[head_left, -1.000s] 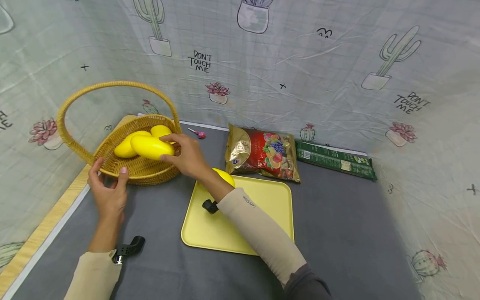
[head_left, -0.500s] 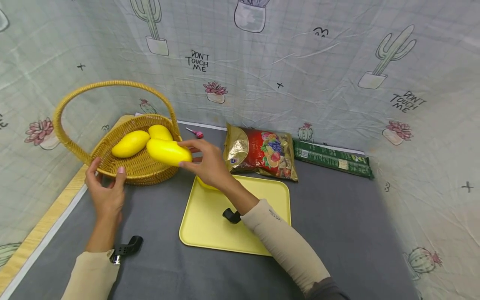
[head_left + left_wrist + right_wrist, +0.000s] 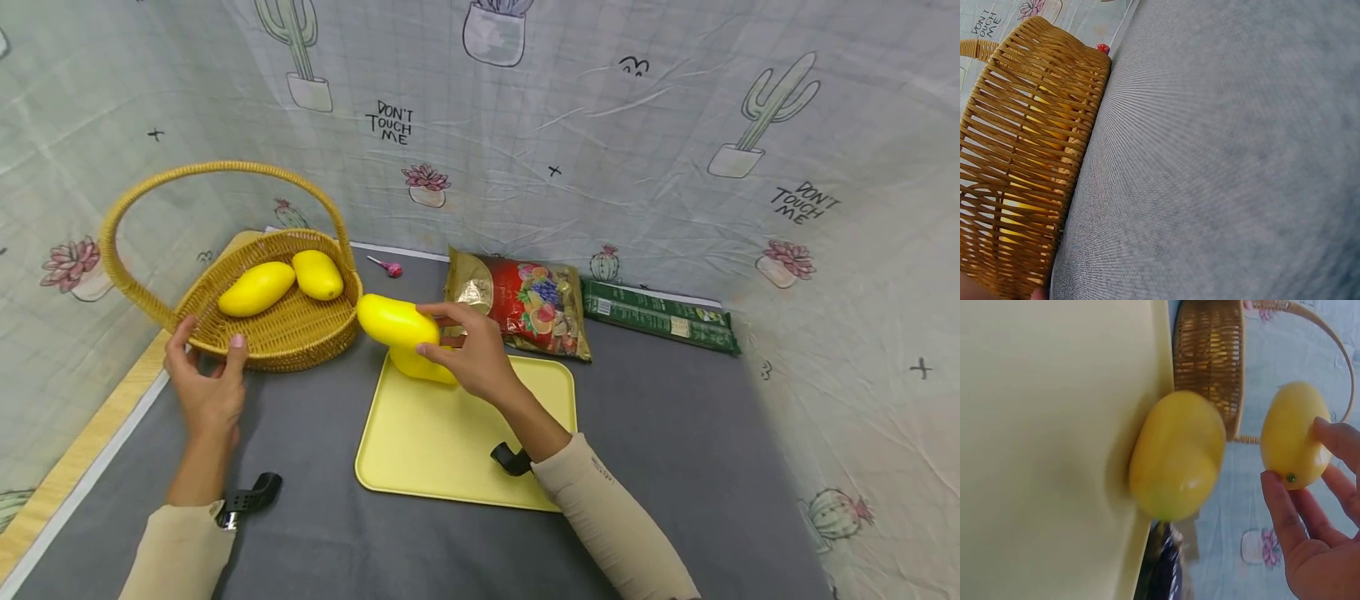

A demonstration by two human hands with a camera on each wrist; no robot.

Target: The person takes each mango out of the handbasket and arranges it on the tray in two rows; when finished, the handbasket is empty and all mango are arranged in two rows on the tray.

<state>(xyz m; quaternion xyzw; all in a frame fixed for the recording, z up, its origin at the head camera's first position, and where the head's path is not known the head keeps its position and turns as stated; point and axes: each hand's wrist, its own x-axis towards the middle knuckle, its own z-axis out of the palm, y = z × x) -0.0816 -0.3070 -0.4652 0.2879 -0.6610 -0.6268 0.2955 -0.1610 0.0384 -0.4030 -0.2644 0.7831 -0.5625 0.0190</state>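
A yellow mango (image 3: pixel 396 321) is pinched between the thumb and fingers of my right hand (image 3: pixel 476 354), held up over the far left part of the yellow tray (image 3: pixel 450 450). Below it, a second mango (image 3: pixel 1179 456) lies on the tray, partly covered by the held one in the head view. My left hand (image 3: pixel 206 392) grips the near rim of the wicker basket (image 3: pixel 292 362), thumb on one side and fingers curled at the edge. Inside the basket lie two more mangoes, one on the left (image 3: pixel 257 289) and one at the back right (image 3: pixel 318 275).
Behind the tray stands a red and gold candy bag (image 3: pixel 525 304), with a long green packet (image 3: pixel 660 317) to its right. A pink lollipop (image 3: pixel 390 268) lies right of the basket. A patterned cloth wall (image 3: pixel 555 108) closes off the back.
My right hand has carried the mango out of the basket, rightward to above the tray. My left hand has stayed at the basket rim.
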